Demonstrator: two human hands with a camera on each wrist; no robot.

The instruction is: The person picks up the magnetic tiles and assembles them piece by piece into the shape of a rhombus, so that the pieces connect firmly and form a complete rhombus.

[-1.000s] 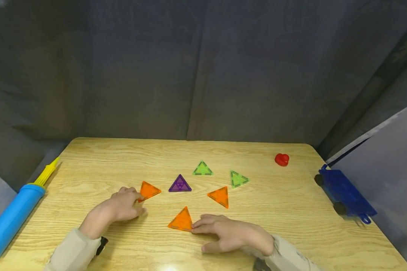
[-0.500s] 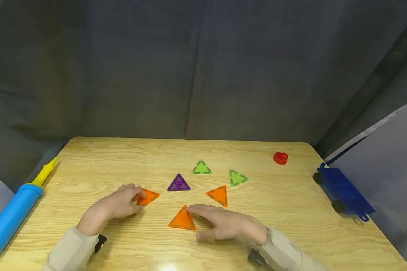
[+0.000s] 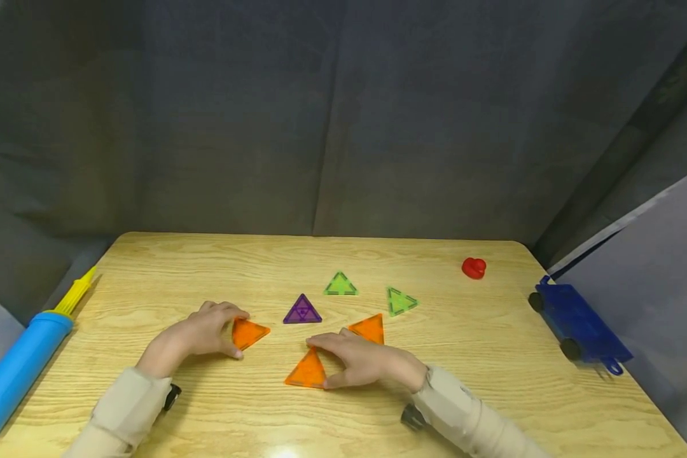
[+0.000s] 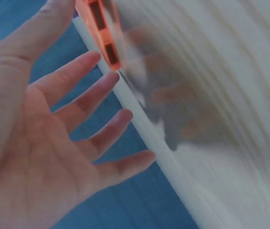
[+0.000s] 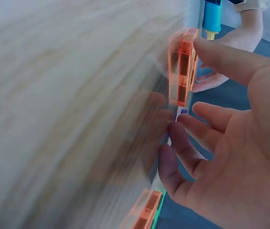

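Observation:
My left hand has its thumb and forefinger at opposite edges of an orange triangular magnetic tile, which lies flat on the table. Part of that tile shows beside the thumb in the left wrist view, the other fingers spread. Closer to me, my right hand pinches a second orange triangular magnetic tile, forefinger at its top corner and thumb at its right corner. The right wrist view has this tile edge-on between thumb and forefinger. Behind the right hand lies a third orange tile, partly covered.
A purple triangular tile and two green ones, a left and a right, lie beyond the hands. A blue pump lies along the left edge. At right are a small red object and a blue wheeled cart.
My right hand has moved up and left, from touching the near orange tile's corner to spanning its right edge. The left thumb and forefinger have come round the left orange tile.

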